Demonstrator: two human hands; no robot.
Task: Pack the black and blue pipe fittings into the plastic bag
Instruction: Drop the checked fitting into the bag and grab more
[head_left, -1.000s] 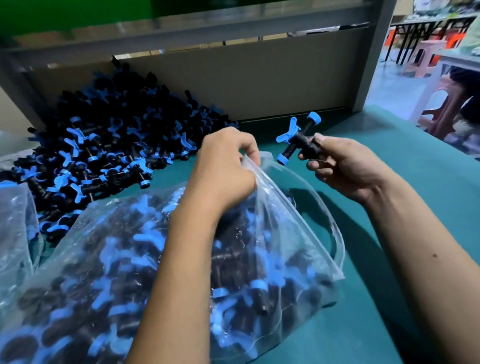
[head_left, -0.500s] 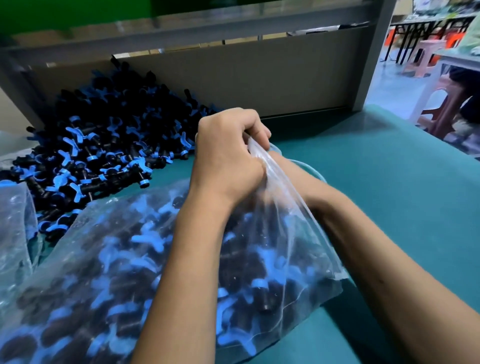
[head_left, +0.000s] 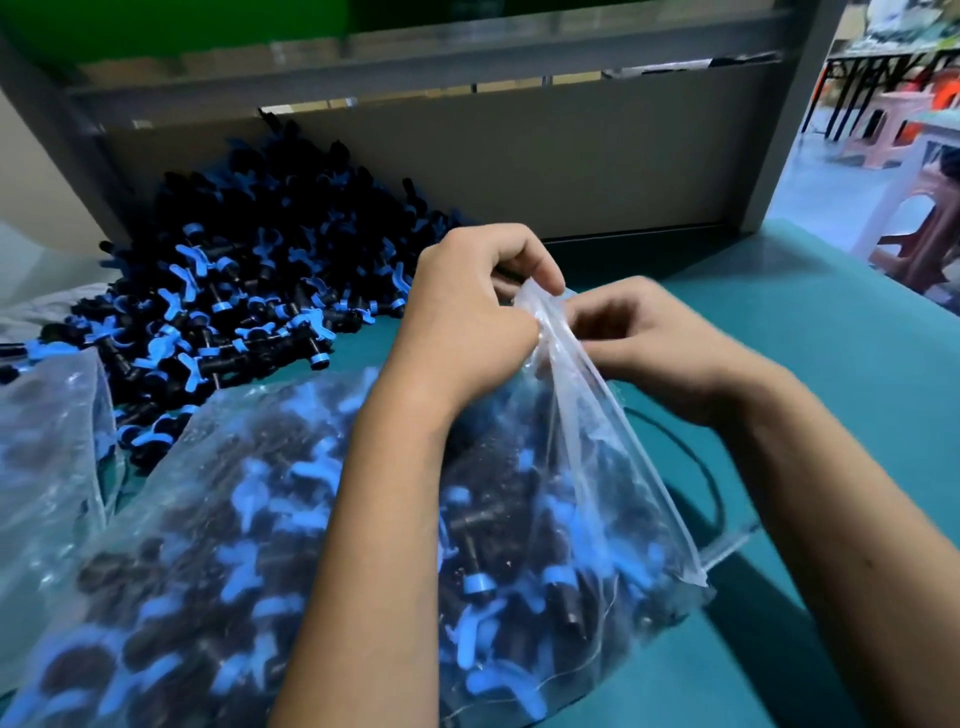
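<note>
Right hand (head_left: 660, 348) withdrawn from plastic bag (head_left: 587, 441) (mouth pinched), left hand (head_left: 467, 322) gripping

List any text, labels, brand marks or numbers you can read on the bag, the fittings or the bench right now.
None readable.
Plastic bag: clear film, no print visible.
Pipe fittings: black and blue, no markings legible; those inside the bag are blurred.
Grey back panel and teal tabletop: no labels or signs visible.

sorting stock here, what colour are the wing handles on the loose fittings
Bright blue, on black bodies; the head view shows it best in the loose fittings pile.
</note>
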